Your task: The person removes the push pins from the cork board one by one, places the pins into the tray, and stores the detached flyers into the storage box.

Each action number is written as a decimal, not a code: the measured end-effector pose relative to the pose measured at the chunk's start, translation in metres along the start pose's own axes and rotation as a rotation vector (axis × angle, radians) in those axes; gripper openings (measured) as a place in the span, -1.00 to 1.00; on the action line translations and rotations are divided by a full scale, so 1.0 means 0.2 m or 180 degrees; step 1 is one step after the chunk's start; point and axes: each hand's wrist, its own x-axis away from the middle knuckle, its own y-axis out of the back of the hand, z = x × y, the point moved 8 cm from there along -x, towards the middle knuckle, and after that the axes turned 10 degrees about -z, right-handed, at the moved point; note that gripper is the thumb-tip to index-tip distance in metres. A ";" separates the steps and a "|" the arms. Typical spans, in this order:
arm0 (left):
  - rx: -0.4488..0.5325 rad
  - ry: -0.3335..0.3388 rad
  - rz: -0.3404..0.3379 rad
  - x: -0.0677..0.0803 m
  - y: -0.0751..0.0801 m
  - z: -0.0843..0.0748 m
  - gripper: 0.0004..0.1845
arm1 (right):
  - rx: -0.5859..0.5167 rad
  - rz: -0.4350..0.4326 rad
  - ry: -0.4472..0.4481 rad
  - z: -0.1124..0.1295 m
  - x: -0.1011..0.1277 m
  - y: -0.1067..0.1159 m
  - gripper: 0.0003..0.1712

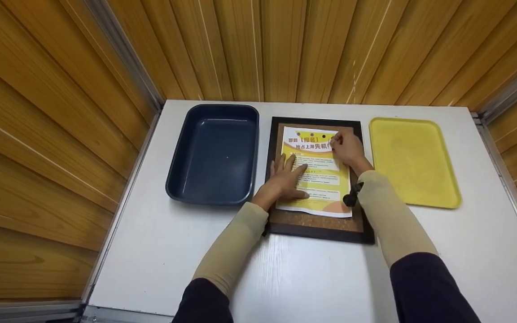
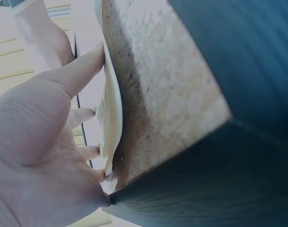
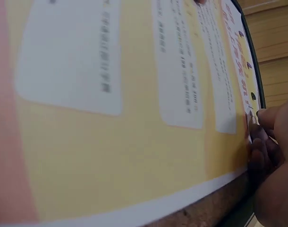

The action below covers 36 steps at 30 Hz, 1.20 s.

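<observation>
A yellow and white printed sheet [image 1: 317, 179] lies on a cork board [image 1: 308, 220] with a dark frame. My left hand [image 1: 285, 179] spreads its fingers across the sheet's left half and presses it. In the left wrist view the sheet's lower edge [image 2: 116, 109] bows up off the cork. Several small dark pins [image 1: 312, 134] stand in a row along the top of the sheet. At the top right corner, my right hand [image 1: 349, 150] pinches a small, pale pushpin between its fingertips against the paper, partly hidden by the fingers.
A deep navy blue tray [image 1: 175, 188] stands left of the board. A flat yellow tray [image 1: 415, 161] lies to its right. Both rest on a white table [image 1: 159, 264], with wood-patterned walls [image 1: 285, 49] behind and at the sides.
</observation>
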 end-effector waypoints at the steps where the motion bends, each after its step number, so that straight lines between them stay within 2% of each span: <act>1: 0.0015 0.0007 0.0012 0.00 0.00 0.00 0.01 | -0.0029 -0.0052 0.0070 0.00 0.02 0.00 -0.83; 6: -0.0012 0.0011 0.0049 0.01 0.00 0.01 0.01 | -0.0318 -0.0241 0.0321 0.01 0.12 0.07 -0.86; 12: -0.0028 -0.0020 -0.0017 0.03 0.02 0.01 0.00 | -0.0368 -0.0544 0.0535 -0.05 0.19 0.33 -0.84; 16: -0.0039 -0.0029 -0.0036 0.04 0.02 0.01 0.00 | -0.0223 -0.0773 0.0390 -0.20 0.22 0.51 -0.80; 20: -0.0050 -0.0076 -0.0014 0.03 0.02 0.00 0.00 | -0.0059 -0.0781 0.0155 -0.35 0.28 0.60 -0.76; 24: -0.0043 -0.0090 -0.0012 0.02 0.01 -0.01 0.00 | -0.0029 -0.0685 0.0020 -0.43 0.31 0.62 -0.74; 28: 0.0009 -0.0029 0.0073 0.01 -0.02 -0.01 0.01 | -0.0098 -0.0668 -0.0052 -0.45 0.32 0.59 -0.76; 33: -0.0031 0.0015 0.0108 0.01 -0.02 -0.01 0.02 | -0.0212 -0.0746 -0.0059 -0.35 0.31 0.54 -0.75; 36: -0.0062 0.0032 0.0060 0.03 0.00 -0.01 0.01 | -0.0281 -0.0762 0.0047 -0.25 0.28 0.46 -0.76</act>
